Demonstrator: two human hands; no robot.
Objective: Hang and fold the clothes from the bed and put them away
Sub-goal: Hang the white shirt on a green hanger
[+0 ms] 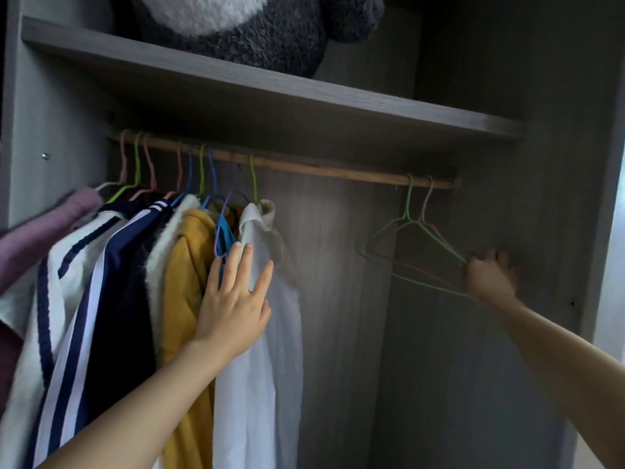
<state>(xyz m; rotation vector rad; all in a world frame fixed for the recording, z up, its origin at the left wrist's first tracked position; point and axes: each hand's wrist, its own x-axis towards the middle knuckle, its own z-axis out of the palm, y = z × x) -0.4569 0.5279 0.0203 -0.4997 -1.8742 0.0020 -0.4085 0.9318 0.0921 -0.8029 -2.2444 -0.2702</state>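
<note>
I look into a grey wardrobe with a wooden rail (304,165). Several garments hang bunched at the rail's left end, the rightmost a white shirt (270,333) beside a yellow hoodie (189,282). My left hand (233,299) lies flat with straight fingers against the white shirt. At the rail's right end hang two bare wire hangers, a green hanger (416,228) and a pink hanger (426,211). My right hand (488,275) grips the right corner of these hangers; the fingers are blurred.
A grey shelf (270,86) runs above the rail with a dark and white plush thing (243,25) on it. Between the white shirt and the bare hangers a stretch of rail is bare. The wardrobe's right wall (558,198) stands just beyond my right hand.
</note>
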